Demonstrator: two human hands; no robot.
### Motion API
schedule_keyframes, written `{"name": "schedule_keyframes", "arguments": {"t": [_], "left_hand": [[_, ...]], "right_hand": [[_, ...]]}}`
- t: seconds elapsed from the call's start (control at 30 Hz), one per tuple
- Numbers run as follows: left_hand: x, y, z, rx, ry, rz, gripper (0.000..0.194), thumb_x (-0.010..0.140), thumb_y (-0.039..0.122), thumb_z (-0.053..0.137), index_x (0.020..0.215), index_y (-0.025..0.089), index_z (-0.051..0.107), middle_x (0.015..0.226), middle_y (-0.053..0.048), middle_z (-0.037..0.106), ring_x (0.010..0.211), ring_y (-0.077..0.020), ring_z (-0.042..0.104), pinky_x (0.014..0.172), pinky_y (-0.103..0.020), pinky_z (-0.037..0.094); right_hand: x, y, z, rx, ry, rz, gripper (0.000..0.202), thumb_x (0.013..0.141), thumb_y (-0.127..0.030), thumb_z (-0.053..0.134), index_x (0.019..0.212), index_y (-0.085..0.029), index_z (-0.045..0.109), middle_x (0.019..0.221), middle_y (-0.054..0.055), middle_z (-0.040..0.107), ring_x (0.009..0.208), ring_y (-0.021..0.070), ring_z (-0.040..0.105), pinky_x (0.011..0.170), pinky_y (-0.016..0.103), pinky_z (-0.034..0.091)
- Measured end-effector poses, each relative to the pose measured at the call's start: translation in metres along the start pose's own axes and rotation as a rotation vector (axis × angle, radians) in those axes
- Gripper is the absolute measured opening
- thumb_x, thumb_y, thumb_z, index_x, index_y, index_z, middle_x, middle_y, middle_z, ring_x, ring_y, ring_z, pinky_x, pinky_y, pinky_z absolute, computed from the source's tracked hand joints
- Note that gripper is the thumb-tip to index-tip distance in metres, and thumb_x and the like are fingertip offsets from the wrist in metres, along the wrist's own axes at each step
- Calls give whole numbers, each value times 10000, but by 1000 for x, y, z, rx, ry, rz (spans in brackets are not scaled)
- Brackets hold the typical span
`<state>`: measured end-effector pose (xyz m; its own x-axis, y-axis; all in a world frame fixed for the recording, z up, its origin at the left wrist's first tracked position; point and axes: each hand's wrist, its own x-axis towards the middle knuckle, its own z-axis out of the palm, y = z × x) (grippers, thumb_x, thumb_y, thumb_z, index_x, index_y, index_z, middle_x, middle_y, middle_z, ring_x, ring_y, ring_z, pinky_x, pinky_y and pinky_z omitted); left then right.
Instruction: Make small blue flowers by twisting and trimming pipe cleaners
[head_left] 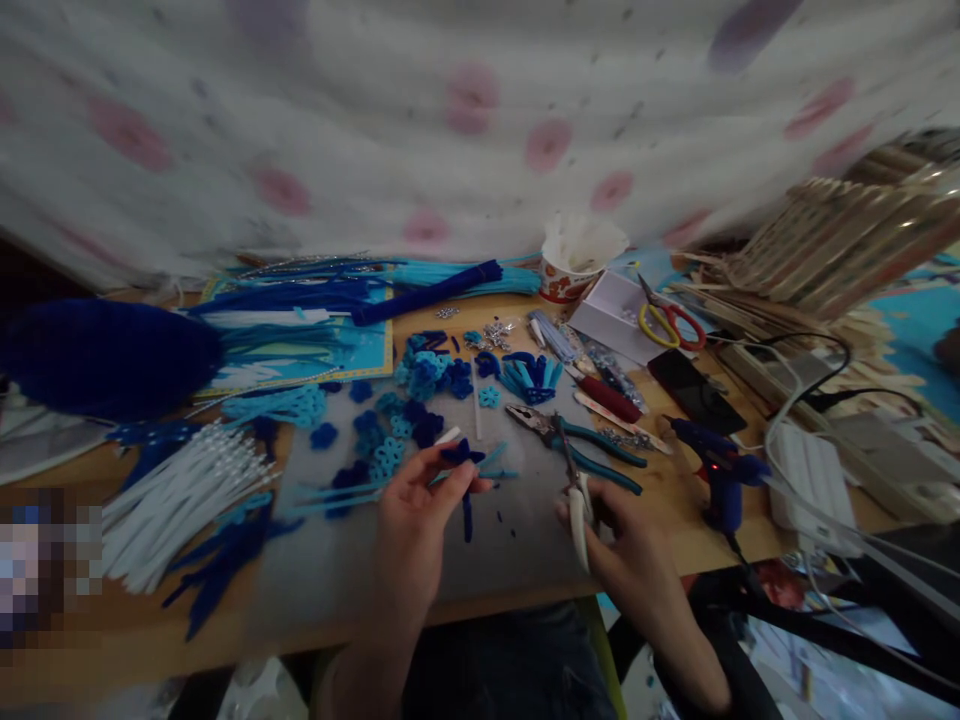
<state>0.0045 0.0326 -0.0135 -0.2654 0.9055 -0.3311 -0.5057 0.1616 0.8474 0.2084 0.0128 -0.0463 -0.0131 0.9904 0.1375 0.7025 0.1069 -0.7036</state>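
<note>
Blue fuzzy piece (463, 454) in left fingers (452, 487); cup print (561, 287) blurred

The held fuzzy piece (463, 452) is deep navy blue; the held scissors (579, 520) have off-white handles. Pliers (604, 450) show teal grips, the glue gun (721, 475) dark blue with a glowing red light. Another pair of scissors (671, 328) pairs one yellow loop with one red. White stems (180, 505) lie on a honey-brown worktop (150, 640). The phone (694, 390) is black. Pink and purple blotches pattern the whitish cloth (360, 130).
</note>
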Motion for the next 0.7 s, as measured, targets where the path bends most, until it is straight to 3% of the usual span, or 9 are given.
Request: {"name": "schedule_keyframes", "arguments": {"t": [0.13,0.3,0.47,0.57,0.63,0.7], "left_hand": [[-3,0,1,7,-33,-24,213,648,169,874,829,165,762,726,2,784,611,-129,734,663,-228,580],[-3,-1,-4,101,19,5,264,645,194,902,855,176,742,667,10,776,605,-159,756,644,-241,603],[1,-11,-4,133,24,13,183,656,221,891,768,164,759,676,-27,794,630,-185,772,659,-266,620],[3,-14,-3,110,-8,-38,172,660,207,885,792,165,784,709,-33,812,666,-186,784,691,-263,623],[2,-14,-2,91,-27,-60,173,671,206,879,814,168,791,732,-35,820,686,-186,789,710,-264,622],[0,-15,0,99,-30,-61,175,678,210,877,822,167,789,732,-37,819,700,-190,789,717,-268,617]], "right_hand": [[7,-6,5,-46,-2,-67,233,902,-414,617,854,-186,623,745,38,651,643,195,606,583,295,477],[0,26,7,-231,18,-119,228,896,-344,574,982,-168,690,919,140,748,839,302,697,727,410,543],[-19,49,-6,-331,-37,-117,250,919,-339,574,1013,-167,729,983,169,770,847,325,735,742,460,590],[-14,39,-19,-348,-136,-97,236,938,-289,560,1030,-176,745,991,156,788,836,317,756,727,450,604],[-5,22,-26,-314,-187,-87,231,960,-290,554,960,-181,757,890,126,797,757,303,757,661,422,602],[6,0,-29,-166,-119,-112,222,979,-328,578,953,-197,755,880,105,797,766,276,759,669,385,604]]}}
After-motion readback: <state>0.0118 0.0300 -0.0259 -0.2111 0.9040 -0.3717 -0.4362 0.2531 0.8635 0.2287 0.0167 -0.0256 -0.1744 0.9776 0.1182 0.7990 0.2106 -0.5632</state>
